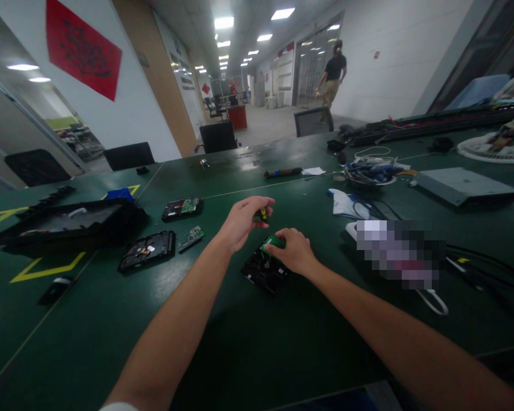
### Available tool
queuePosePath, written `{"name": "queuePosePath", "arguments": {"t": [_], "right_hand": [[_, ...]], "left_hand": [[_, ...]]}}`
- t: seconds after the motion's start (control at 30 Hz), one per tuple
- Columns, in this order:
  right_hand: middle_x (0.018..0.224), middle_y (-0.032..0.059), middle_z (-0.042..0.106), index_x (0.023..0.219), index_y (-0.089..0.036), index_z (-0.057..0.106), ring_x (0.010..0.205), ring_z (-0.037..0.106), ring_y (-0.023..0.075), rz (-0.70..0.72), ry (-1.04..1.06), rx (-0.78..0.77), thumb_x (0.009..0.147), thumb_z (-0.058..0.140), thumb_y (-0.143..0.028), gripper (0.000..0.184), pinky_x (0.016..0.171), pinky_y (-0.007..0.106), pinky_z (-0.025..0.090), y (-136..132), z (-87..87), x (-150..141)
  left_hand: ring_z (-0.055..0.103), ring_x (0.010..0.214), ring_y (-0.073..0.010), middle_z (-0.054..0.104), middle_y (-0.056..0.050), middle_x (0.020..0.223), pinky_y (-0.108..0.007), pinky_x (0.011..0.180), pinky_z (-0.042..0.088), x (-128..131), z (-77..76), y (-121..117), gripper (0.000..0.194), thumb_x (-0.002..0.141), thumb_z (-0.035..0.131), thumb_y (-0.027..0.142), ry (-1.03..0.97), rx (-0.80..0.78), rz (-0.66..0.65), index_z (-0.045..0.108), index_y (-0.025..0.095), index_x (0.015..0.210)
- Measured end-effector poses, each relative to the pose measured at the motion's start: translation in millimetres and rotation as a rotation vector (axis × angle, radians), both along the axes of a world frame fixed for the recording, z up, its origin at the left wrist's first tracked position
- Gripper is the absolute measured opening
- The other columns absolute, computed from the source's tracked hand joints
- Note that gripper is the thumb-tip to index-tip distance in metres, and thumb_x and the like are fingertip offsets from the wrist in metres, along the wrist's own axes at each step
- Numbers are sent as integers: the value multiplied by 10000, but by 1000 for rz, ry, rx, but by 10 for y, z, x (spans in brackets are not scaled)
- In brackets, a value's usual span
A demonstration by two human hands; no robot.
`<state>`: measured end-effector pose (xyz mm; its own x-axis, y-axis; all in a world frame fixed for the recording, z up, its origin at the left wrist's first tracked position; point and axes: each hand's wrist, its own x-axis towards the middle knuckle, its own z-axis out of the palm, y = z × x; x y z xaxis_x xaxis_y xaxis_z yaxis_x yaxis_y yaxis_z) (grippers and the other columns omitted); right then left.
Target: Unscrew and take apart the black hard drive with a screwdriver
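Note:
In the head view, a black hard drive (262,276) lies on the green table top in front of me. My right hand (297,251) pinches a green circuit board (274,244) at the far edge of this drive, tilted up over it. Whether the board still touches the drive I cannot tell. Just beyond and to the left, my left hand (248,221) is raised with curled fingers around a small yellow-and-black object (263,214). Only a short piece of that object shows; the fingers cover the rest.
To the left are another drive (182,208) with its board showing, an opened drive (149,251), a loose circuit board (191,239) and a black tray (68,222). A white-edged phone-like object (394,257), cables (370,170) and a grey metal box (466,185) lie right. A person (334,74) walks behind.

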<state>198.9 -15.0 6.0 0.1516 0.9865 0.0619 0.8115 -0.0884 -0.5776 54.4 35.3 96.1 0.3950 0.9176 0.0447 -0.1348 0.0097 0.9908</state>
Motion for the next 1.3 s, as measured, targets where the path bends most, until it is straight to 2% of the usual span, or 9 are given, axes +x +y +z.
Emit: {"name": "queuePosePath", "arguments": {"t": [0.17, 0.33, 0.47, 0.57, 0.8, 0.93, 1.03, 1.2, 1.3], "right_hand": [[1207, 107, 700, 1133, -215, 705, 1169, 634, 309, 3, 3, -11, 905, 719, -494, 361, 943, 429, 442, -2, 13, 8], [1212, 106, 699, 1134, -215, 710, 1174, 634, 303, 9, 8, -14, 909, 712, -505, 368, 951, 419, 440, -1, 15, 4], [1203, 105, 703, 1122, -215, 717, 1177, 638, 308, -4, 0, -12, 897, 735, -497, 361, 943, 412, 446, -2, 20, -2], [1194, 100, 707, 1107, -220, 720, 1165, 642, 309, -10, 5, -13, 893, 740, -493, 347, 926, 406, 446, -3, 27, -4], [1196, 100, 705, 1122, -215, 709, 1161, 638, 301, 3, 5, -6, 898, 727, -501, 364, 930, 404, 436, 1, 18, 2], [1195, 100, 703, 1119, -220, 712, 1158, 639, 296, 2, 8, -4, 893, 732, -501, 362, 912, 390, 436, -1, 17, 5], [1173, 89, 706, 1103, -229, 718, 1133, 645, 292, -4, 5, 5, 883, 746, -504, 353, 890, 380, 438, -3, 23, 2], [1169, 95, 706, 1110, -221, 721, 1142, 650, 302, -9, 3, -4, 888, 746, -502, 359, 908, 395, 446, -6, 40, -4], [1184, 96, 706, 1117, -221, 717, 1161, 645, 305, -6, 8, -8, 892, 742, -501, 360, 922, 399, 446, -6, 39, -4]], "left_hand": [[694, 854, -208, 730, -91, 869, -301, 657, 572, 61, -26, -23, 144, 836, 694, 282, -85, -67, 31, 610, 170, 869], [610, 795, -155, 665, -66, 876, -223, 571, 492, 57, -38, 7, 171, 819, 676, 311, 15, 49, 104, 711, 144, 807], [642, 789, -178, 672, -58, 837, -268, 609, 545, 47, -19, -4, 173, 808, 706, 308, -58, -75, 71, 677, 157, 888], [679, 802, -201, 706, -83, 833, -288, 617, 561, 54, -25, -4, 147, 819, 682, 287, -99, -138, 69, 617, 163, 865], [625, 785, -174, 676, -76, 842, -240, 562, 507, 50, -49, 14, 165, 781, 677, 303, -18, 24, 92, 710, 141, 787], [665, 801, -200, 703, -87, 850, -259, 563, 522, 52, -48, 9, 188, 797, 708, 315, -76, -75, 60, 677, 150, 882], [695, 832, -219, 725, -105, 863, -300, 629, 571, 65, -54, 11, 162, 816, 688, 300, -101, -113, 67, 634, 158, 872], [631, 823, -178, 681, -83, 891, -242, 589, 521, 68, -63, 22, 186, 798, 671, 326, -8, 45, 117, 714, 145, 803], [613, 810, -173, 663, -73, 875, -241, 589, 521, 62, -60, 23, 213, 790, 680, 345, 5, 39, 133, 737, 145, 837]]}}
